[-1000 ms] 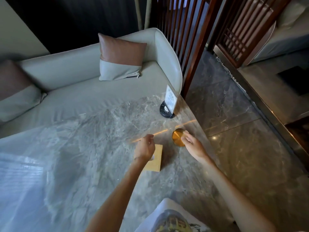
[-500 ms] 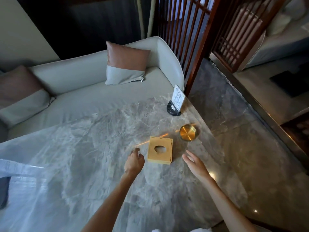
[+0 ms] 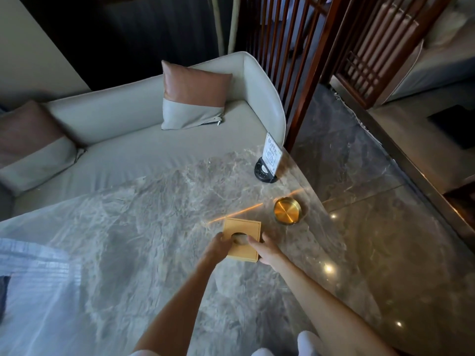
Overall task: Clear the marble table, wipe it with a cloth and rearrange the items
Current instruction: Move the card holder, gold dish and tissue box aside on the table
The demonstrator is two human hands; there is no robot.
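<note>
Two bare hands meet on a square wooden tissue box (image 3: 241,238) that sits on the marble table (image 3: 154,227), toward its right side. The left hand (image 3: 218,246) grips the box's left edge, with its thumb lying across the top beside the oval opening. The right hand (image 3: 264,249) presses against the box's near right corner, fingers curled along the side and one finger reaching over the top toward the same opening. Both hands are closed on the box; whether it is lifted off the marble I cannot tell.

Just beyond the box to the right, apart from it, stands a round brass dish (image 3: 287,210). Farther off, near the table's far right corner, a small sign card (image 3: 272,155) stands upright in a black round base. Behind the table runs a pale sofa (image 3: 123,147) with a two-tone cushion (image 3: 194,96) leaning on its backrest.
</note>
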